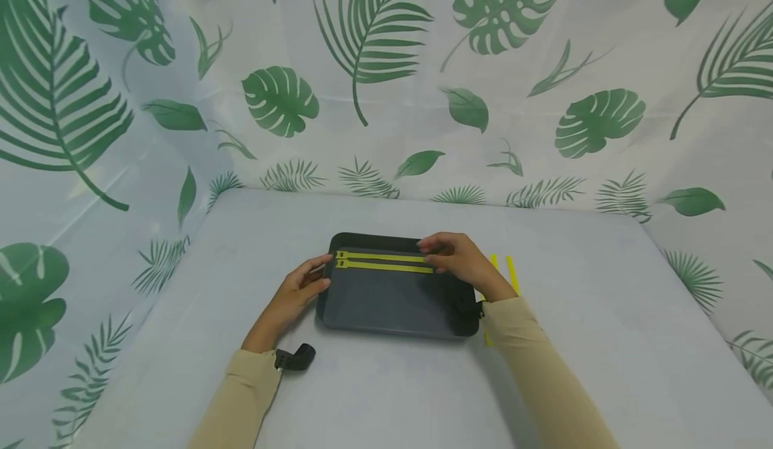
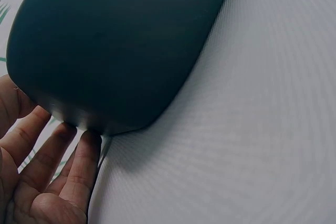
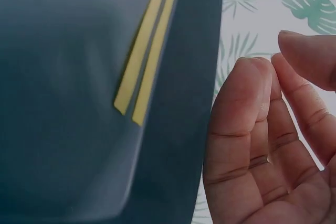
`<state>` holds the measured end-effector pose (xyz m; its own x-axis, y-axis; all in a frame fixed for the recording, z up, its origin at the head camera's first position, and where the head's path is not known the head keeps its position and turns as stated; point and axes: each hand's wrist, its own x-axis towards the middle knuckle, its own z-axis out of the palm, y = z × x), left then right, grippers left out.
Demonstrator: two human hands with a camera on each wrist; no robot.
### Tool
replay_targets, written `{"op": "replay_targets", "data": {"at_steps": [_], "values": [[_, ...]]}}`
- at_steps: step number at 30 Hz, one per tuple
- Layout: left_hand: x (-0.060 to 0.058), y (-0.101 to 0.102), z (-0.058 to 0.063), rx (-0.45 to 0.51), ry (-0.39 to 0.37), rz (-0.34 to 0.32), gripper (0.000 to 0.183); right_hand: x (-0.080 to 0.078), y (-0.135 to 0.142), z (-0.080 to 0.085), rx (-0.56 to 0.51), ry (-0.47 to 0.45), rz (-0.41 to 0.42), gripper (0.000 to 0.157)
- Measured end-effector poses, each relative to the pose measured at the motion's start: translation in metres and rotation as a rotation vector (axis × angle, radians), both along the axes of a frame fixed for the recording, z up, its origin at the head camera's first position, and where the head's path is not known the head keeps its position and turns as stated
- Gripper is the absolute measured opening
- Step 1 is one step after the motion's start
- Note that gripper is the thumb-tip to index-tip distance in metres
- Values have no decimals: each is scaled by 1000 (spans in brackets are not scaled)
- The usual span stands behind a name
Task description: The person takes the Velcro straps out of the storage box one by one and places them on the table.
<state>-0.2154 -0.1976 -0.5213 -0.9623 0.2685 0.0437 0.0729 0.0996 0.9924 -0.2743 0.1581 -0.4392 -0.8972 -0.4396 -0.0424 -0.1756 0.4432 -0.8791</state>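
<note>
1. Right up front come two beige sleeves, the left sleeve (image 1: 238, 395) and the right sleeve (image 1: 549, 362), both reaching forward over the bench (image 1: 386, 395).
2. And here are the main players: two yellow strips (image 1: 383, 266), lying side by side inside the tray, close to its far long wall. They run lengthwise, nearly parallel, slotted heads at the left, with a narrow gap showing between their plain right ends.
3. Holding them is the dark grey tray (image 1: 392, 308), a shallow rectangle with rounded corners and raised rims.
4. Over to the left hand (image 1: 296, 294): fingers extended and spread, fingertips touching the outer side of the tray's left end, no grip closed around it.
5. Now the right hand (image 1: 461, 261), at the far right corner of the tray: fingers loosely bent, thumb apart, nothing held. The right wrist view has the strips' ends lying free, the tray wall between them and the fingers.
6. Just right of the tray, more yellow strips (image 1: 512, 273) rest on the bench, partly hidden by the right forearm; their number I cannot tell.
7. A black device (image 1: 296, 358) sits at the left wrist.
8. Beyond it all, white leaf-print fabric (image 1: 386, 140), its fronds green, rises behind the bench and along both sides.
</note>
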Motion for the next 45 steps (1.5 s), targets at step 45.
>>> {"op": "replay_targets", "data": {"at_steps": [45], "values": [[-2, -1, -1, 20, 11, -16, 56, -22, -61, -34, 237, 32, 11, 20]]}}
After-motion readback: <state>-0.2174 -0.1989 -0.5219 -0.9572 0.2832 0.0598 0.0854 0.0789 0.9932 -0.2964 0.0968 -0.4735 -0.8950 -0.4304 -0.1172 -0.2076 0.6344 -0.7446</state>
